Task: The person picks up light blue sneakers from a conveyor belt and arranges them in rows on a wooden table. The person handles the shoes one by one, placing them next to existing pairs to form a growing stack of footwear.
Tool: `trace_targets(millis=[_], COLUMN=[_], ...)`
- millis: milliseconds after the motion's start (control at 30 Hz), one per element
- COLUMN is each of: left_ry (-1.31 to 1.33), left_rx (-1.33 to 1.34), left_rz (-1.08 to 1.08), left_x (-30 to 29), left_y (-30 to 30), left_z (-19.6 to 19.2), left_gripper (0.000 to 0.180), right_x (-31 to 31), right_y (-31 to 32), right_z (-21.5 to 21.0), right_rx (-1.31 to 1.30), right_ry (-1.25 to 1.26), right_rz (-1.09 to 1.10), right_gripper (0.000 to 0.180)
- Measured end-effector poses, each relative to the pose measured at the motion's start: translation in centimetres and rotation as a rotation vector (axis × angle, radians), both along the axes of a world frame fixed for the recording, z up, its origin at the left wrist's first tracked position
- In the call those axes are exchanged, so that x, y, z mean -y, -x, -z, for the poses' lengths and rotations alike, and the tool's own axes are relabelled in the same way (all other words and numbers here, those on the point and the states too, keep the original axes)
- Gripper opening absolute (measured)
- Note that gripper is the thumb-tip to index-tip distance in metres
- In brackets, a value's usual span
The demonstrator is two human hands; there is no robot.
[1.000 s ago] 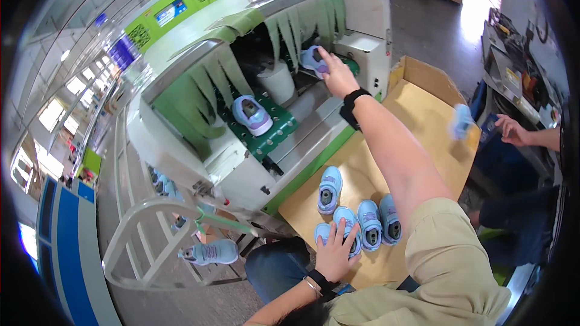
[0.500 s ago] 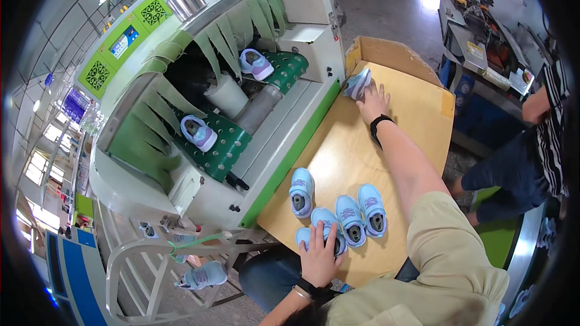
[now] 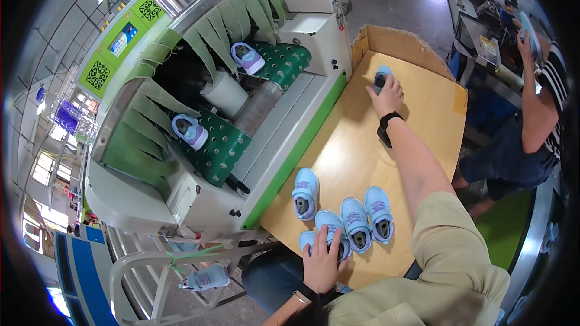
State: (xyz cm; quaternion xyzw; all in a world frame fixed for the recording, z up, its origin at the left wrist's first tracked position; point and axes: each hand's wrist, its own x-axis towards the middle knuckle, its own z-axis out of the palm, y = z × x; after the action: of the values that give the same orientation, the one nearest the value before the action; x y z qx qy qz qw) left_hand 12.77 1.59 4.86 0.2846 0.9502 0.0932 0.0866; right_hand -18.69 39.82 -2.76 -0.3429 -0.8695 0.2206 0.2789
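Observation:
At the far end of the wooden tabletop (image 3: 338,139), my right hand (image 3: 388,99) grips a small light-blue shoe (image 3: 382,74), whose opening shows a dark inside. My fingers cover part of it. Near me, my left hand (image 3: 321,270) rests with fingers spread over two light-blue shoes, one in front (image 3: 307,239) and one beside it (image 3: 327,220); the hand partly hides both. Just right of them stand two more light-blue shoes, one (image 3: 355,223) next to the other (image 3: 379,210). Another shoe (image 3: 306,190) sits a little farther off, toward the machine.
Left of the table is a white and green machine (image 3: 290,151) with hanging strips. Two lilac shoes, one near (image 3: 192,133) and one far (image 3: 249,60), sit on its green belts. A cardboard edge (image 3: 402,45) borders the table. Another person (image 3: 538,121) stands at right.
The shoe under my right hand has turned and moved right, away from the machine's edge. My left hand stays on the near shoes. The other person has raised an arm, holding something blue.

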Motion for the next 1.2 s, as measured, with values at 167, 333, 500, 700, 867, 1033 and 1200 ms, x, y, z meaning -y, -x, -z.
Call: trace_targets(millis=[167, 333, 500, 700, 867, 1033, 1200], left_ry=[-0.024, -0.048, -0.107, -0.188, -0.273, -0.302, -0.357], left_rx=[-0.025, -0.056, -0.105, 0.002, 0.067, 0.030, -0.003], left_rz=[0.011, -0.032, -0.066, -0.076, -0.050, -0.031, -0.025], left_x=[-0.1, 0.4, 0.8, 0.5, 1.1, 1.6, 2.0], left_y=[0.3, -0.2, -0.6, 0.2, 0.8, 0.9, 0.8], left_z=[0.2, 0.9, 1.5, 0.6, 0.5, 1.1, 1.7], left_gripper=[0.087, 0.086, 0.083, 0.077, 0.072, 0.068, 0.065], right_x=[-6.0, -3.0, 1.4, 5.1, 9.3, 10.1, 10.8], right_y=[-0.4, -5.7, -18.5, -33.5, -37.8, -37.4, -37.3], right_z=[2.4, 1.8, 1.3, -2.4, -2.8, -2.2, -2.5], right_rx=[-0.104, -0.131, -0.037, 0.111, 0.132, 0.073, 0.068], right_ry=[0.308, 0.208, 0.226, 0.240, 0.095, 0.121, 0.143], right_rz=[-0.308, -0.550, -0.598, -0.596, -0.574, -0.540, -0.507], right_gripper=[0.090, 0.067, 0.070, 0.063, 0.059, 0.059, 0.057])
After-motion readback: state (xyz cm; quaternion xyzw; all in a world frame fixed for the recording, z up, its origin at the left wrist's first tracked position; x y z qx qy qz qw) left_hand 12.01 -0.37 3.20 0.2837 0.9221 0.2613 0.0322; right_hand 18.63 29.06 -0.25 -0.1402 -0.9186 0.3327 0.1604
